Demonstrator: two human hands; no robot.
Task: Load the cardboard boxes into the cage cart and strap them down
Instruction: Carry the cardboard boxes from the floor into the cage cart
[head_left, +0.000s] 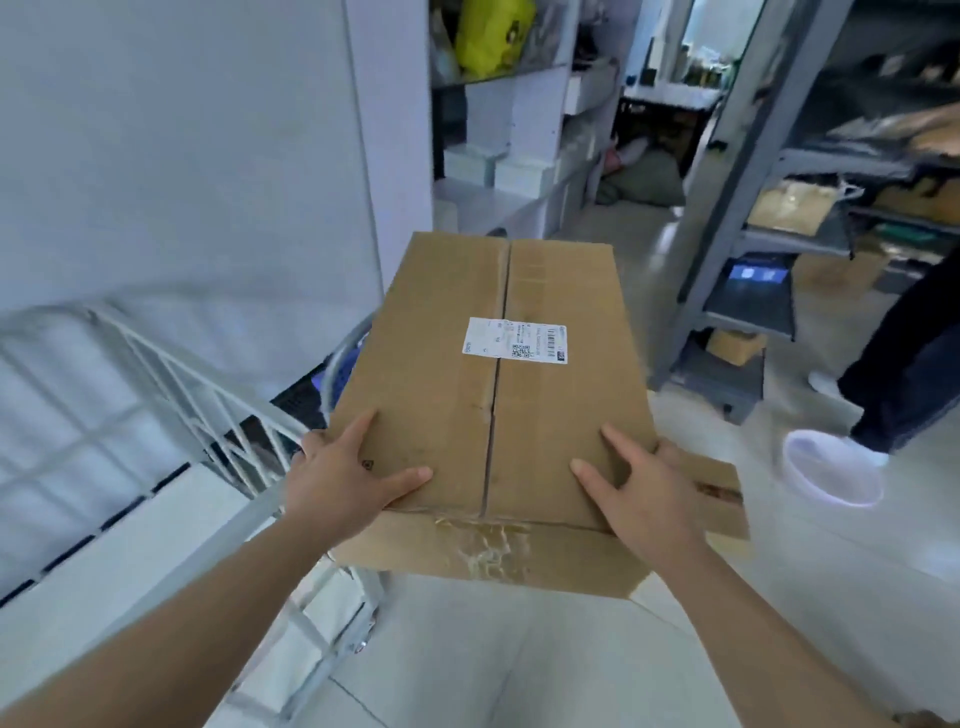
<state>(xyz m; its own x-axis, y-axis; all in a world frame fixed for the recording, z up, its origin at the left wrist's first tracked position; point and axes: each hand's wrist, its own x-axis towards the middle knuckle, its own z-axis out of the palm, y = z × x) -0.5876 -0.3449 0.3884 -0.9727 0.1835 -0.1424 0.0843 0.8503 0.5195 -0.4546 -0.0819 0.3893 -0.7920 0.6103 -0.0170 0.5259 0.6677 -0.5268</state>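
A large brown cardboard box (457, 374) with a taped centre seam and a white shipping label fills the middle of the view, held off the floor. My left hand (345, 475) grips its near left corner, thumb on the top face. My right hand (647, 491) grips the near right corner the same way. The white wire cage cart (171, 374) stands to the left, its side panel next to the box's left edge. Part of another cardboard piece (719, 491) shows behind my right hand.
Grey metal shelving (753, 244) with boxes stands at the right. White shelves (519, 156) line the aisle ahead. A person's dark trouser leg and white shoe (883, 395) are at the far right, beside a white bowl-shaped object (831, 467) on the pale tiled floor.
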